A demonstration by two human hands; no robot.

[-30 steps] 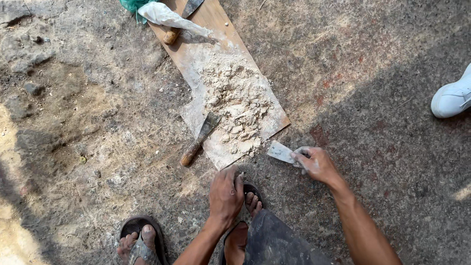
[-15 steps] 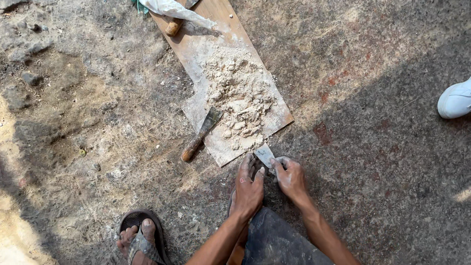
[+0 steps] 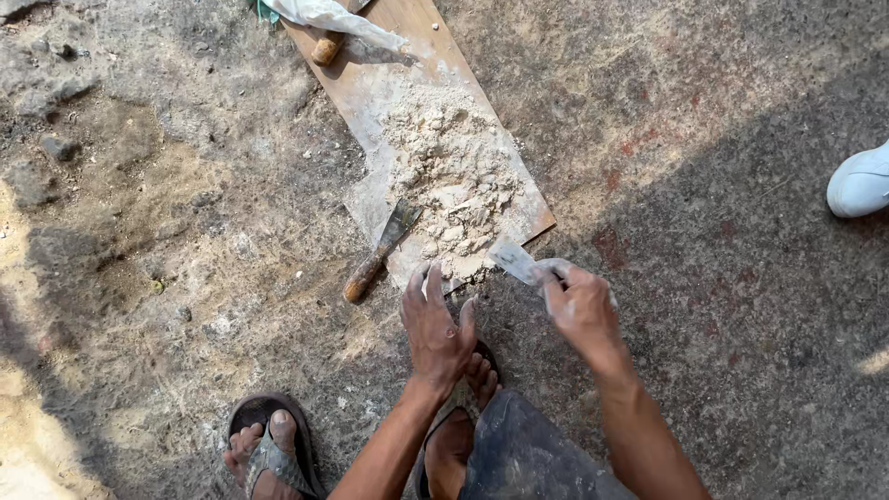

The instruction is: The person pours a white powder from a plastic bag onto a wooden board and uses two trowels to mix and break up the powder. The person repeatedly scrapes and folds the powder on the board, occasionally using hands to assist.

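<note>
A wooden board (image 3: 419, 37) lies on the ground and carries a heap of pale crumbly putty (image 3: 454, 176). My right hand (image 3: 579, 310) grips a small putty knife (image 3: 514, 262) whose blade points at the board's near corner. My left hand (image 3: 435, 324) rests flat, fingers apart, on the board's near edge, holding nothing. A second scraper with a wooden handle (image 3: 375, 259) lies on the board's left edge, just left of my left hand.
A white plastic bag (image 3: 338, 18) and a wooden-handled tool (image 3: 326, 48) sit at the board's far end. My sandalled feet (image 3: 269, 444) are on rough concrete below. Another person's white shoe (image 3: 859, 181) stands at the right edge. Small stones (image 3: 57, 146) lie at left.
My right hand has carried the putty knife leftwards to the board's near corner. My left hand has moved up from beside my foot onto the board's edge.
</note>
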